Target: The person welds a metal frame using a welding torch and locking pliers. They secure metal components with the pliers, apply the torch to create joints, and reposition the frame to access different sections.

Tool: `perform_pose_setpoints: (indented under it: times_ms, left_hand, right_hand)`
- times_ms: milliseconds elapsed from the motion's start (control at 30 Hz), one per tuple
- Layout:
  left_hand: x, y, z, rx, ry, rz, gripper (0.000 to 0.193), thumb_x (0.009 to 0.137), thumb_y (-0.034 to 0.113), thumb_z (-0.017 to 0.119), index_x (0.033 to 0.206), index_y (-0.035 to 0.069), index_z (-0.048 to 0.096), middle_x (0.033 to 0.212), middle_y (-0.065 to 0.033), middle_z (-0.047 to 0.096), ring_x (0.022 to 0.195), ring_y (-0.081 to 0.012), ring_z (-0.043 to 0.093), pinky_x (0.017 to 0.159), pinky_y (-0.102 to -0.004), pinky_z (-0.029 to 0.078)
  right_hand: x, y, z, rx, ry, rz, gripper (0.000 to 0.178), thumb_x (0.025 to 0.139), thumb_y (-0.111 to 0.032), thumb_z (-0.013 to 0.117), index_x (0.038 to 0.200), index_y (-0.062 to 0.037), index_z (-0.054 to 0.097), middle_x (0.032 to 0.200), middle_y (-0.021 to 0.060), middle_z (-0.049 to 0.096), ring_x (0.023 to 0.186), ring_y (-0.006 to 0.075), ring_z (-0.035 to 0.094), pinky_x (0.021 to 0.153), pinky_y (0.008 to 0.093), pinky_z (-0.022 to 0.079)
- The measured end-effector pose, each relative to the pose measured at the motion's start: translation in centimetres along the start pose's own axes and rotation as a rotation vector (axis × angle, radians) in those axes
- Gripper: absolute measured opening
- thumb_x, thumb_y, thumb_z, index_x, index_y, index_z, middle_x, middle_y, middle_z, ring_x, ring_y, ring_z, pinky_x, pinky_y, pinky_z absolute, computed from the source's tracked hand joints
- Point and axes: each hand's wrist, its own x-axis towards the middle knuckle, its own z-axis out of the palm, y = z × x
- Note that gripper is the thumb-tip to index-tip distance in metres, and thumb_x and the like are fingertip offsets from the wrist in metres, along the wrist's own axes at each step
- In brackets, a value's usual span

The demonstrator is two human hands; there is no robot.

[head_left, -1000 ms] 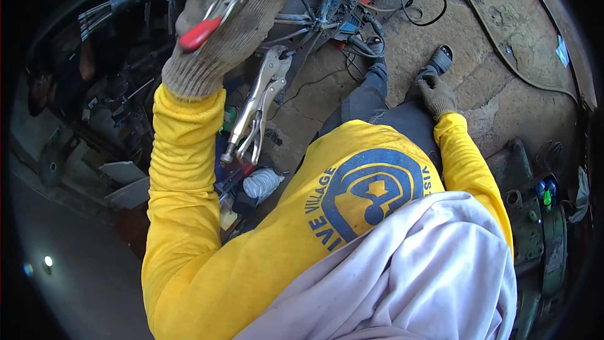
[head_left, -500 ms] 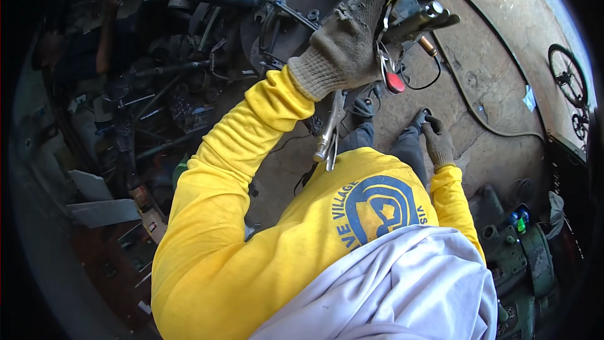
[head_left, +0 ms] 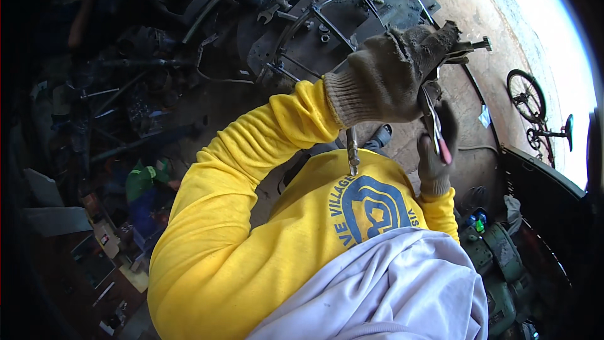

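My left hand (head_left: 393,75), in a worn grey-brown knit glove, is closed round metal locking pliers. The adjusting screw (head_left: 483,44) of the locking pliers sticks out past the fingers at the right. Below the fist hangs a silver lever with a red end (head_left: 445,152). My right hand (head_left: 434,173), gloved alike, is raised just behind that red end. Its thumb and fingers point up and stand apart, though the lever hides part of them. Under my left forearm, another silver tool handle (head_left: 353,154) shows; its upper part is hidden.
A dark workbench holds a curved metal frame (head_left: 321,9), an open-end wrench (head_left: 269,14) and loose nuts. Dim metal clutter lies at left, with a person's arm (head_left: 82,22) at upper left. A bicycle (head_left: 527,96) stands outside at right; green machinery (head_left: 494,255) sits at lower right.
My left hand has moved right and down with the locking pliers. My right hand has come up from beside my leg to the red-ended lever. The view has shifted too.
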Motion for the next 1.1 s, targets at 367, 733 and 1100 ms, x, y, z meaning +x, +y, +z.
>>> perform_pose_setpoints:
  times_ms: [367,733,1100]
  left_hand:
    - [-0.4,1.9,-1.9,-0.169,-0.203,-0.206,0.081,0.084,0.028,0.071,0.148,-0.009,0.038,0.116,-0.0281,0.067,0.103,-0.0379,0.070,0.086,-0.0481,0.057]
    - [0.7,0.5,-3.4,-0.172,-0.345,-0.071,0.061,0.089,0.022,0.071,0.140,-0.002,0.048,0.118,-0.0255,0.065,0.091,-0.0354,0.072,0.077,-0.0421,0.061]
    - [6.5,-1.4,-5.9,-0.559,-0.653,-0.090,0.063,0.086,0.008,0.071,0.141,-0.002,0.041,0.122,-0.0228,0.062,0.109,-0.0290,0.064,0.091,-0.0399,0.055]
  right_hand:
    - [6.8,-11.4,7.4,0.035,-0.170,-0.469,0.140,0.069,-0.069,0.085,0.166,-0.0144,-0.001,0.167,0.0234,0.023,0.153,0.0372,0.029,0.125,0.0513,0.021]
    - [9.1,-11.6,5.9,-0.054,-0.094,-0.544,0.065,0.093,-0.007,0.068,0.150,-0.0079,0.037,0.154,0.0220,0.046,0.129,0.0324,0.058,0.102,0.0393,0.052]
    - [10.9,-13.4,10.1,0.069,0.075,-0.678,0.059,0.103,-0.012,0.051,0.156,0.0041,0.032,0.098,0.0063,0.059,0.075,0.0137,0.053,0.075,0.0255,0.046]
